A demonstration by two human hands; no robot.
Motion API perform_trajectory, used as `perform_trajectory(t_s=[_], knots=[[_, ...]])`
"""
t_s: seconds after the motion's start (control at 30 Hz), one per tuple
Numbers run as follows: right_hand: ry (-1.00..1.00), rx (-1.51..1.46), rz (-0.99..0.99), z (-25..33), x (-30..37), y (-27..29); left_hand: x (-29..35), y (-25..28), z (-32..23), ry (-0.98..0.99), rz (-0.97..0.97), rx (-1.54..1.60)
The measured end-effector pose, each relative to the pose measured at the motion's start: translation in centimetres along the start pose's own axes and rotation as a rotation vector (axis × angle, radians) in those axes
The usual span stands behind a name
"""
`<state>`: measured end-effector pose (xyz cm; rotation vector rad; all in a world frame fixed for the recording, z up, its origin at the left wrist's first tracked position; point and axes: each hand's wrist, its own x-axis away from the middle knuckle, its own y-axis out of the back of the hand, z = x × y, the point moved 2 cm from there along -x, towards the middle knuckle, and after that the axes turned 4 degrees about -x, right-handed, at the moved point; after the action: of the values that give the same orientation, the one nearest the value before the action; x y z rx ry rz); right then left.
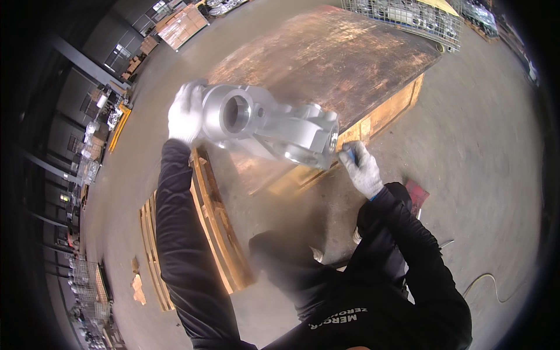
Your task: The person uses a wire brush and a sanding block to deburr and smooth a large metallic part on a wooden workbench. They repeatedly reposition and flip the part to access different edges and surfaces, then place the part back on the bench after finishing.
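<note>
A large silver-grey metal casting (274, 125), with a round bored opening at its left end, lies across the near side of the worn wooden table (315, 49). Whether it rests on the tabletop or is held just above it, I cannot tell. My left hand (186, 114), in a white knit glove, grips the casting's rounded left end, its fingertips partly hidden. At the opposite end, my right hand (363, 172), gloved the same way, is closed with its fingers close to the ringed opening there. A bit of blue shows between those fingers; its kind is unclear.
Wooden pallets (219, 227) lie on the floor to my left. A wire cage (405, 20) of metal parts stands beyond the table. A thin hose (487, 277) curls on the floor at right, and a red object (416, 195) sits beside my knee. Stacked cartons (182, 26) stand far left.
</note>
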<state>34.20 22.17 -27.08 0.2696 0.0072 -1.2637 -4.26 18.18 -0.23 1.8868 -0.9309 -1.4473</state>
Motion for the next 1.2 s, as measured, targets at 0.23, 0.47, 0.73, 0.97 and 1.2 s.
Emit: perform_trajectory(t_s=[0.23,0.47,0.73,0.97,1.2], knots=[[0.548,0.811,0.092,1.9,-0.3,1.2,-1.5,-1.4,0.8,0.245,-0.072,0.067],[0.686,0.932,-0.055,1.4,-3.9,2.0,-1.6,-1.6,2.0,0.170,-0.084,-0.040],[0.208,0.609,0.047,-2.1,0.8,-2.5,-1.7,-2.4,3.0,0.166,-0.120,0.015],[0.287,0.687,0.253,5.7,2.0,-1.9,-1.7,-2.4,3.0,0.111,-0.073,0.005],[0.316,0.755,0.460,10.3,-5.8,2.9,-1.5,-1.8,2.7,0.125,-0.030,0.162]])
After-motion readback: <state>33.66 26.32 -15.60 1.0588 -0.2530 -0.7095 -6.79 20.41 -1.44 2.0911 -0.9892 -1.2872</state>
